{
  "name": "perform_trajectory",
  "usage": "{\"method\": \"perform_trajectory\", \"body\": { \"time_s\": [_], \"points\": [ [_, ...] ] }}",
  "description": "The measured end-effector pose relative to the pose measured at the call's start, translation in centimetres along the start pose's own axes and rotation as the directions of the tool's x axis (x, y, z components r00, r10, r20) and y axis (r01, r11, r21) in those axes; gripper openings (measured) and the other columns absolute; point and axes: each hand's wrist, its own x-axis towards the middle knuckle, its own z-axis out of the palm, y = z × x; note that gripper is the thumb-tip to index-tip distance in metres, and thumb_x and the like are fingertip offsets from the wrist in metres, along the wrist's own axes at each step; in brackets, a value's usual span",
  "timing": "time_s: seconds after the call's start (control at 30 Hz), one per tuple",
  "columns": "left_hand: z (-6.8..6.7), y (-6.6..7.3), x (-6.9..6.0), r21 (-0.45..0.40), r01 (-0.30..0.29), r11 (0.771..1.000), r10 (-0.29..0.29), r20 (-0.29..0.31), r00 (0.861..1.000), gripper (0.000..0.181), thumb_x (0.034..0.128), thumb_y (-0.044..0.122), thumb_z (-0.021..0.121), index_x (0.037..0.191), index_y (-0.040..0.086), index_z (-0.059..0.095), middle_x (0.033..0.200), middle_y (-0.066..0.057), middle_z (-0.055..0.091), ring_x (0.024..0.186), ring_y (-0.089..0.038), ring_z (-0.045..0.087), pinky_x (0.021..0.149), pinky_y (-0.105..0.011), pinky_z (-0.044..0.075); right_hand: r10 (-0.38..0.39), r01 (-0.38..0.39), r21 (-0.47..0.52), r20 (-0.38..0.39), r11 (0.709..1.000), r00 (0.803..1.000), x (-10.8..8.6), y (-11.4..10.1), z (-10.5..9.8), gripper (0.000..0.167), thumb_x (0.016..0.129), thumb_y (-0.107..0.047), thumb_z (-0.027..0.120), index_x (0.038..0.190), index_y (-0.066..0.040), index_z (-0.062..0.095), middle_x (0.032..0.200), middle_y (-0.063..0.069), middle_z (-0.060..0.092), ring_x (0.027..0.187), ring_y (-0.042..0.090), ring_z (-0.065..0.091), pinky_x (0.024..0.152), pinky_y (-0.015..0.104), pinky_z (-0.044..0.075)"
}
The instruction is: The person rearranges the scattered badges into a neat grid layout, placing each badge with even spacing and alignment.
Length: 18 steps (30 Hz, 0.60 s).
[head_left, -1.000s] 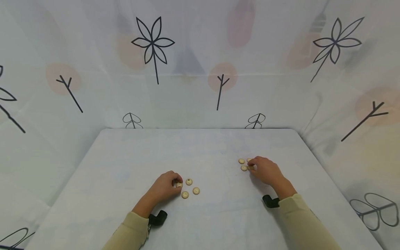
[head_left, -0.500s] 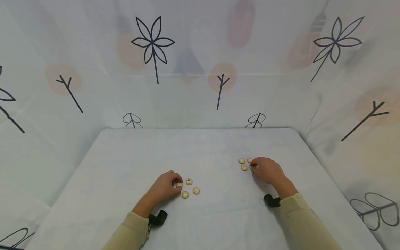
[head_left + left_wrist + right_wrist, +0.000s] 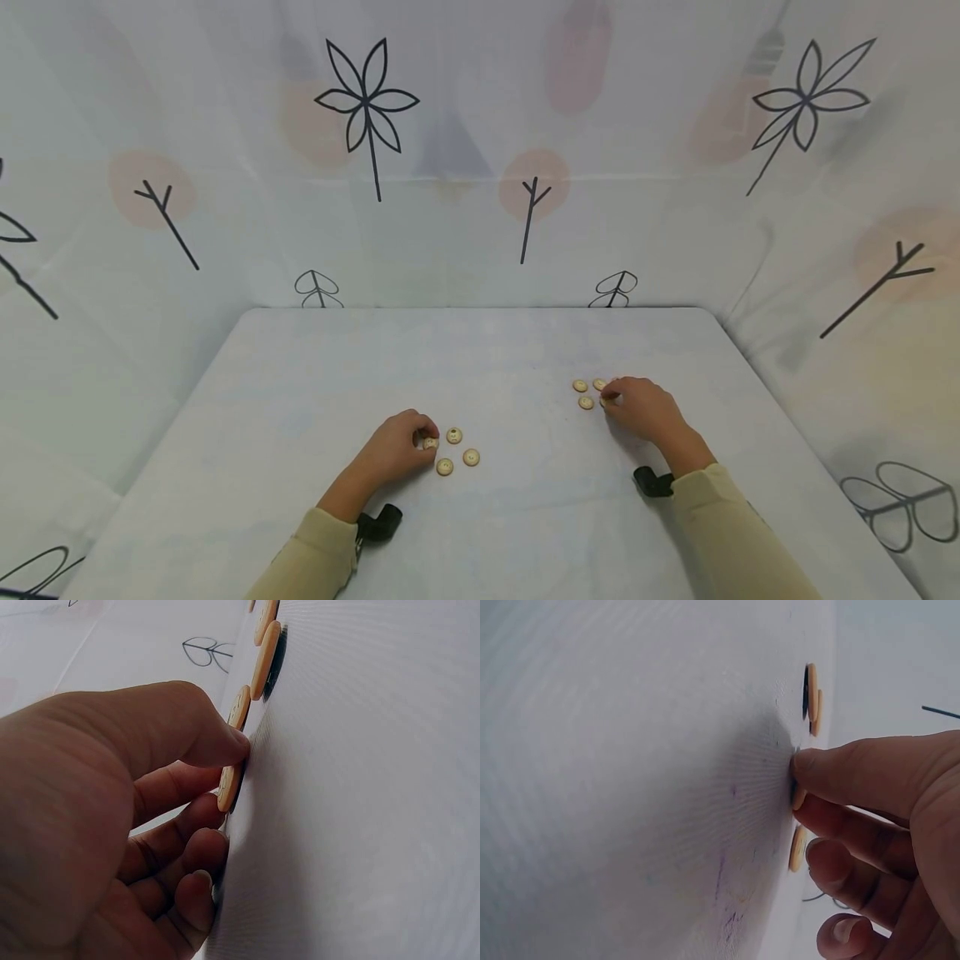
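The head view looks forward and down over the table [image 3: 525, 525]; both wrist views, very near, share its lower-middle and right-of-centre buttons [image 3: 471, 457] respectively.

Smooth wooden-looking buttons [image 3: 471, 457], matt tabletop [image 3: 487, 350], creased cloth-like backdrop [image 3: 450, 242], matt fabric sleeves [image 3: 303, 558], plastic-looking wrist pieces [image 3: 380, 524]

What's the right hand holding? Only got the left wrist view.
Observer: The right hand pinches a button between thumb and finger.
Operator: Any others near it?
Observer: Yes, three more buttons show beside it in the head view.
Operator: Is that group level with mine on the table?
Observer: No, it lies nearer the far edge of the table than the buttons by the left hand.
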Motion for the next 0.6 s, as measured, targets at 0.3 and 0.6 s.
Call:
{"method": "perform_trajectory", "body": {
  "time_s": [0.3, 0.6],
  "points": [
    [0.05, -0.08, -0.03, -0.004, 0.001, 1.0, -0.001, -0.006, 1.0, 0.011, 0.0796, 0.017, 0.072, 0.09, 0.019, 0.068, 0.082, 0.007, 0.054, 0.074, -0.009, 0.048, 0.068, -0.028, 0.043, 0.01, -0.01, 0.018, -0.003, 1.0, 1.0, -0.06, -0.02, 0.04, 0.021, 0.089, -0.019, 0.064, 0.106, -0.01, 0.072, 0.115, 0.013, 0.068, 0.11, 0.037, 0.061, 0.085, 0.053, 0.049],
    [0.05, -0.06, -0.02, -0.002, -0.024, 1.0, 0.024, -0.003, 1.0, 0.011, 0.0807, 0.016, 0.071, 0.091, 0.017, 0.067, 0.083, 0.006, 0.054, 0.074, -0.009, 0.048, 0.068, -0.028, 0.043, 0.015, -0.015, 0.0, 0.007, 1.0, 1.0, -0.25, -0.53, -0.16, 0.023, 0.09, -0.019, 0.063, 0.109, -0.01, 0.071, 0.124, 0.018, 0.064, 0.117, 0.041, 0.057, 0.09, 0.055, 0.047]
  ]
}}
